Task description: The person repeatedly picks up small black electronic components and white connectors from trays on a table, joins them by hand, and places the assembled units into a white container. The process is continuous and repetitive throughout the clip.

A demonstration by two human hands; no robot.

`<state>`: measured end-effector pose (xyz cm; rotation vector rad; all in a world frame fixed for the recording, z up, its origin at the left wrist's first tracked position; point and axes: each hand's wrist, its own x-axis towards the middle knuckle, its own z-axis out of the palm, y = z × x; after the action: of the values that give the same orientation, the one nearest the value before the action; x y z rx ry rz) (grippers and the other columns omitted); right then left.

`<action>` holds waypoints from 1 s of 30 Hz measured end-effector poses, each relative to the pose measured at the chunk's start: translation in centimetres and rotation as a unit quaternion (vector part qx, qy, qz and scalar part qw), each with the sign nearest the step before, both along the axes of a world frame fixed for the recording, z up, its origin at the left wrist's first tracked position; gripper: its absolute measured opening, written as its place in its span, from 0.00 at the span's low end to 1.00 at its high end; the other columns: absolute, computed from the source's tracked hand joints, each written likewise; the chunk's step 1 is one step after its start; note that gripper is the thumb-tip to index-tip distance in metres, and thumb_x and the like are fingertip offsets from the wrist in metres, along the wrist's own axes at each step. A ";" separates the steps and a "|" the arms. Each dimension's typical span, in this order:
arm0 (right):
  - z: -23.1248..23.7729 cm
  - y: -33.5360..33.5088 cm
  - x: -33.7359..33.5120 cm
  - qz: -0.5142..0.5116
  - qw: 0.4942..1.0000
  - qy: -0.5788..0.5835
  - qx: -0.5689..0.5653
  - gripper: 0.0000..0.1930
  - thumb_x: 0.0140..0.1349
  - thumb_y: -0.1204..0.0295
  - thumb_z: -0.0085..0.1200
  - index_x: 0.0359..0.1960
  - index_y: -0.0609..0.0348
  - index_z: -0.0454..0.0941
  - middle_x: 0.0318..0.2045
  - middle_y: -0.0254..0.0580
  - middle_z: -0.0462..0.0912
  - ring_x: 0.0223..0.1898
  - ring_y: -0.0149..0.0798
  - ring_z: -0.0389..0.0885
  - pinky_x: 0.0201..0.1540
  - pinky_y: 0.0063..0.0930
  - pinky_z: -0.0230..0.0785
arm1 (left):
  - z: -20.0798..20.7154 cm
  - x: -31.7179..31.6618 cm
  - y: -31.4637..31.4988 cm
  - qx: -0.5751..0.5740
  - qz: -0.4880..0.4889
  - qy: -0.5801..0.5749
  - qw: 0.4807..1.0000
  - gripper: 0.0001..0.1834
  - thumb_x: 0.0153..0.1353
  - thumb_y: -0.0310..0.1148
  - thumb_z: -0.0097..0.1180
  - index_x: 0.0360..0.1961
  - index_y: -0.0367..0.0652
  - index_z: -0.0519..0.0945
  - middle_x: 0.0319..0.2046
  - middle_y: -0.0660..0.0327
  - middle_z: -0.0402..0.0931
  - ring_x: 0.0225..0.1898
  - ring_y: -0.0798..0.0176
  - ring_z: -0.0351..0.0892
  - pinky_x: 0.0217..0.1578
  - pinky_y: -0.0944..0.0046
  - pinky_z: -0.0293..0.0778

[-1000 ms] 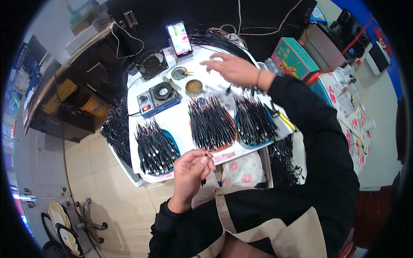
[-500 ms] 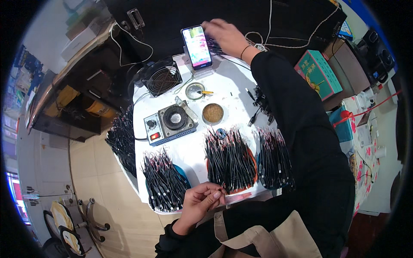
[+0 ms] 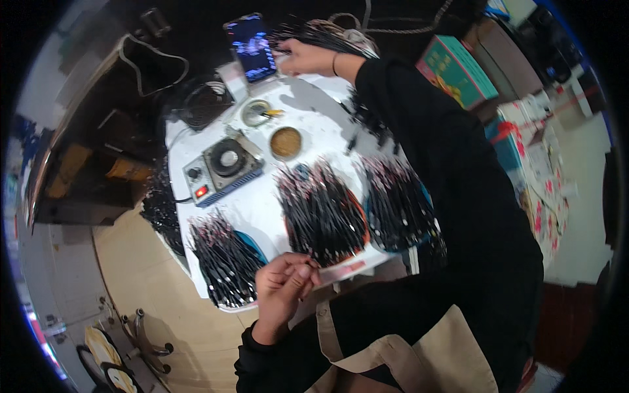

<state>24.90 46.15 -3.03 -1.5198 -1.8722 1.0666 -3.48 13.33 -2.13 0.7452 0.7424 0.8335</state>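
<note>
My left hand [image 3: 283, 283] is closed in a pinch at the table's near edge. Whatever lies between its thumb and fingers is too small to make out. Just beyond it, a bundle of black cables [image 3: 321, 216] with pinkish wire ends rests in an orange tray. At the far side, my right hand [image 3: 308, 59] reaches out beside the right edge of a phone [image 3: 252, 52], its fingers apart. The phone leans upright on a stand and its screen is mostly dark blue. More black cables [image 3: 327, 36] lie behind that hand.
Further cable bundles lie at left [image 3: 226, 262] and right [image 3: 396, 203]. A solder pot [image 3: 226, 160] with a lit red switch, a tin of brown paste [image 3: 285, 142], a round dish [image 3: 255, 112] and a fan [image 3: 203, 105] stand on the white table. Black connectors [image 3: 370, 121] lie at right.
My right hand has gone from the phone's upper right corner down along its right edge. The phone screen has turned from bright to dark. The whole view has shifted; my left hand stays pinched.
</note>
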 end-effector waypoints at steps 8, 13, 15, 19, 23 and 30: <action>6.2 -19.5 9.1 0.015 0.981 -0.143 0.132 0.12 0.58 0.67 0.53 0.38 0.63 0.79 0.25 0.43 0.82 0.27 0.39 0.81 0.32 0.32 0.73 | 0.9 1.1 -3.0 0.019 0.010 -0.021 1.000 0.08 0.66 0.25 0.50 0.41 0.30 0.76 0.25 0.51 0.78 0.16 0.75 0.62 0.17 0.77 0.56; 3.5 -34.1 8.9 -0.082 0.968 -0.218 0.092 0.09 0.59 0.69 0.54 0.33 0.65 0.77 0.23 0.44 0.81 0.25 0.38 0.81 0.30 0.30 0.72 | 1.4 1.9 -4.9 0.022 -0.023 -0.020 0.999 0.08 0.66 0.24 0.50 0.41 0.30 0.76 0.26 0.52 0.77 0.16 0.74 0.63 0.18 0.77 0.57; 1.8 -36.6 8.2 -0.182 0.969 -0.149 0.070 0.08 0.53 0.69 0.55 0.27 0.62 0.79 0.23 0.49 0.81 0.28 0.49 0.82 0.32 0.38 0.72 | 1.6 2.5 -5.8 0.022 -0.018 -0.038 0.999 0.08 0.66 0.24 0.49 0.41 0.30 0.76 0.26 0.52 0.77 0.17 0.74 0.63 0.18 0.77 0.57; -0.1 -38.3 7.9 -0.256 0.947 -0.174 0.089 0.08 0.53 0.69 0.56 0.26 0.62 0.79 0.24 0.49 0.82 0.29 0.51 0.81 0.34 0.39 0.73 | 2.3 3.0 -7.7 0.043 -0.022 -0.037 0.998 0.07 0.66 0.24 0.50 0.40 0.29 0.76 0.26 0.53 0.78 0.18 0.75 0.63 0.19 0.77 0.59; -0.9 -38.2 7.4 -0.259 0.943 -0.178 0.113 0.09 0.53 0.67 0.56 0.26 0.62 0.79 0.25 0.50 0.82 0.31 0.51 0.81 0.36 0.41 0.72 | 2.7 3.0 -9.1 0.061 -0.017 -0.044 0.997 0.08 0.66 0.24 0.50 0.40 0.29 0.76 0.26 0.53 0.78 0.18 0.75 0.63 0.20 0.77 0.59; -2.3 -35.1 6.9 -0.282 0.927 -0.225 0.106 0.09 0.51 0.65 0.59 0.22 0.58 0.81 0.24 0.50 0.82 0.30 0.52 0.82 0.37 0.42 0.73 | 3.0 3.0 -9.9 0.067 -0.017 -0.048 0.996 0.08 0.65 0.24 0.51 0.40 0.29 0.76 0.26 0.53 0.78 0.17 0.75 0.64 0.20 0.78 0.59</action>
<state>31.78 11.06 -5.32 -2.1081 -1.5756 0.2575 -0.46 3.39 0.83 0.8289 0.5918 0.8888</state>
